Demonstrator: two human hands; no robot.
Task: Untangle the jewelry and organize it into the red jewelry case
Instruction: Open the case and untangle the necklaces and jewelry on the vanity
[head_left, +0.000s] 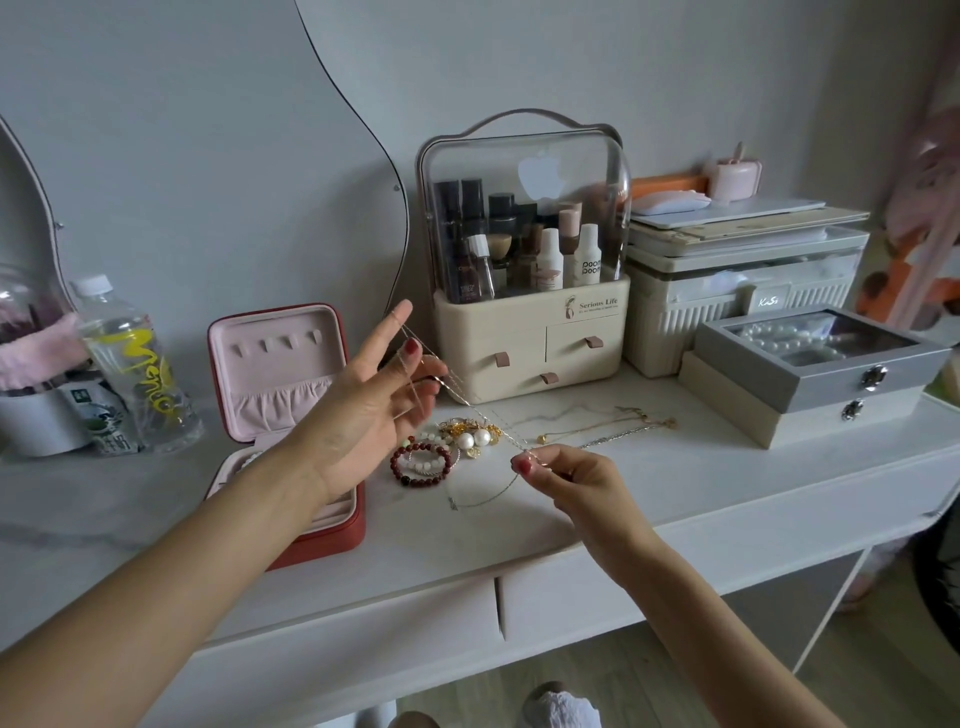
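A thin silver chain (470, 404) is stretched in the air between my hands. My left hand (382, 402) is raised with fingers spread, the chain looped over its fingers. My right hand (563, 480) pinches the chain's lower end just above the table, and a loose tail hangs to the tabletop. The red jewelry case (291, 395) stands open at the left, pink inside, its tray partly hidden by my left forearm. A heap of jewelry (457, 439) with pearls, gold pieces and a dark red bead bracelet (421, 465) lies between the hands. Other thin necklaces (597, 428) lie to the right.
A cream cosmetics organiser (524, 312) with a clear lid stands behind the heap. Two stacked grey and cream jewelry boxes (810, 384) sit at the right, a ribbed storage box (737, 291) behind them. A water bottle (135, 369) stands left of the case. The white table's front edge (571, 551) is near.
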